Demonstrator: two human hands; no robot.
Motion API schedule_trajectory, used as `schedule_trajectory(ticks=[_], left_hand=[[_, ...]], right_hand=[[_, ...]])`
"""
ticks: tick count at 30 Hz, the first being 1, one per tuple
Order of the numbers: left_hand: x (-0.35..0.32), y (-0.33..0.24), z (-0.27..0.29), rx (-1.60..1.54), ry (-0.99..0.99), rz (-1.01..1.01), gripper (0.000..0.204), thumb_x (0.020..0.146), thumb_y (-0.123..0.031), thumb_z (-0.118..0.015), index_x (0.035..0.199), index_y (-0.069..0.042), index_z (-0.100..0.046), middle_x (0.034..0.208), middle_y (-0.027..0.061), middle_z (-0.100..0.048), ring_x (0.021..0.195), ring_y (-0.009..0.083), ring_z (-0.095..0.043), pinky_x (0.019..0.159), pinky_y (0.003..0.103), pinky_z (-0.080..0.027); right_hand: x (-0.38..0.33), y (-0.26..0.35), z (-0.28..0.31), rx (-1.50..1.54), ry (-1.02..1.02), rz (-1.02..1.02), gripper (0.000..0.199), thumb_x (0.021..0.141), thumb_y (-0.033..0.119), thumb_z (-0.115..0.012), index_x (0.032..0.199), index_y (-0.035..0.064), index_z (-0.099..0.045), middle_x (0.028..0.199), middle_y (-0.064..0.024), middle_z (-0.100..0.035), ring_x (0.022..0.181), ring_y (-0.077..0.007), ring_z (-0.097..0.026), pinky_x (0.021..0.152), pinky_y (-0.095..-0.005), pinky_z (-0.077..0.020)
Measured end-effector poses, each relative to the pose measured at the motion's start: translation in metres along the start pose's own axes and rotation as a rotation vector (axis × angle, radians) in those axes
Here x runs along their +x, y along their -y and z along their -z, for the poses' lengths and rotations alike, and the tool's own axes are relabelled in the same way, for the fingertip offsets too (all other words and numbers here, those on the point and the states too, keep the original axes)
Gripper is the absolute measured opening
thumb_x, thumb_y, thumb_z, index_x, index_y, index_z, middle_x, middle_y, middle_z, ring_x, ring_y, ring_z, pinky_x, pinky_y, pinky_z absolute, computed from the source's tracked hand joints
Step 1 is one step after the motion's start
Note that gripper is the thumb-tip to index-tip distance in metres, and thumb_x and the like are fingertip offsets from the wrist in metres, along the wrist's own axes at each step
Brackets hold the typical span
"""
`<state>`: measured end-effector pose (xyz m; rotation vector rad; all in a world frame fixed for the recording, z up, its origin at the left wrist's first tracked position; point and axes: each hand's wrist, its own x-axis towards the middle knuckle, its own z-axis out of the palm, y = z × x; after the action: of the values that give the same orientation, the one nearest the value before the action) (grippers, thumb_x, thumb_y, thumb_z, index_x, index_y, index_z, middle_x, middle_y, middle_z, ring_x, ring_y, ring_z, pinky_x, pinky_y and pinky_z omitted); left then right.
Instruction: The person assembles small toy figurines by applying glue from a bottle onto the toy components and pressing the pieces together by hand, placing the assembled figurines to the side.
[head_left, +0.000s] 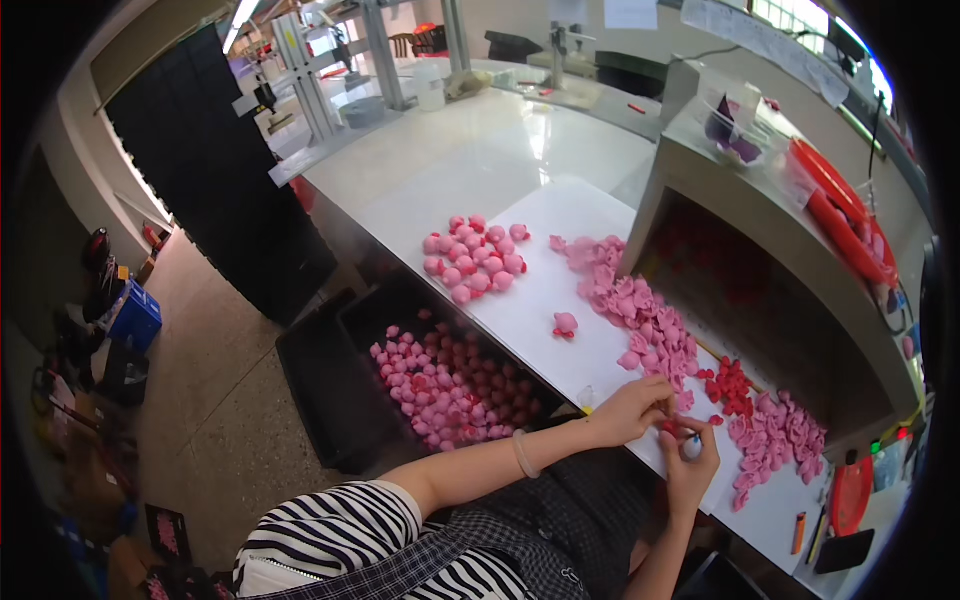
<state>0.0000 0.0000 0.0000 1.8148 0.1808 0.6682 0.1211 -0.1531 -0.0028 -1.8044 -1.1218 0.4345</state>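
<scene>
Small glossy red piece (668, 427) between both hands; left hand's (630, 411) grip unclear; right hand's (693, 474) fingers curl around white, blue-marked object (691, 447).

Room to pass over the far table (430, 150) and down the strip between the round pink pieces (475, 262) and lone pink piece (565, 323), while a long pink pile (645, 318), red pile (730, 388) and grey hood (760, 195) obstruct the right.

Curled left hand (632, 412) beside right hand (690, 478)
</scene>
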Motion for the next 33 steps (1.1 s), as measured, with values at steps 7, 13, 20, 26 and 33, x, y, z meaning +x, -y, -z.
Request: schedule_trajectory(ticks=[7,13,20,26,33], left_hand=[[-0.002,0.004,0.0,0.218,-0.182,-0.148,0.016,0.084,0.008,-0.059,0.098,0.0,-0.06,0.095,0.0143,-0.061,0.09,0.0321,-0.061,0.081,0.037,-0.05],[-0.004,-0.005,0.014,-0.033,-0.018,0.149,0.037,0.082,-0.008,-0.078,0.114,0.0,-0.059,0.11,0.0085,-0.065,0.102,0.0184,-0.063,0.093,0.031,-0.05],[0.006,-0.021,0.004,0.294,0.094,0.091,0.076,0.065,-0.014,-0.09,0.13,-0.005,-0.051,0.119,0.0068,-0.064,0.11,0.0183,-0.06,0.089,0.031,-0.045],[0.018,-0.014,0.003,0.314,0.11,0.099,0.073,0.066,-0.015,-0.089,0.128,-0.007,-0.052,0.104,0.0027,-0.069,0.097,0.0151,-0.064,0.083,0.03,-0.044],[0.016,-0.011,0.0,0.273,0.102,0.1,0.064,0.065,-0.013,-0.09,0.12,-0.007,-0.057,0.103,0.0036,-0.07,0.095,0.0149,-0.064,0.081,0.029,-0.045]], right_hand=[[-0.01,0.017,0.008,0.479,-0.126,-0.187,0.041,0.093,0.006,-0.062,0.132,0.0005,-0.051,0.122,-0.007,-0.06,0.109,-0.0135,-0.057,0.089,-0.0286,-0.0492],[-0.013,0.024,0.019,0.372,-0.177,-0.215,0.035,0.098,0.007,-0.057,0.131,-0.0009,-0.049,0.121,-0.0105,-0.064,0.097,-0.0133,-0.062,0.077,-0.0227,-0.05],[-0.002,0.007,0.021,0.621,-0.368,-0.056,0.023,0.09,0.008,-0.072,0.105,-0.0001,-0.057,0.102,-0.0079,-0.062,0.095,-0.0136,-0.063,0.084,-0.0271,-0.0505],[0.003,0.012,0.019,0.502,-0.361,-0.01,0.026,0.089,0.008,-0.074,0.107,0.0004,-0.057,0.098,-0.0055,-0.064,0.085,-0.0113,-0.062,0.073,-0.0247,-0.0518],[-0.002,0.012,0.014,0.288,-0.395,-0.025,0.027,0.085,0.015,-0.079,0.1,0.0005,-0.061,0.086,-0.005,-0.065,0.077,-0.0094,-0.062,0.064,-0.0226,-0.0487]])
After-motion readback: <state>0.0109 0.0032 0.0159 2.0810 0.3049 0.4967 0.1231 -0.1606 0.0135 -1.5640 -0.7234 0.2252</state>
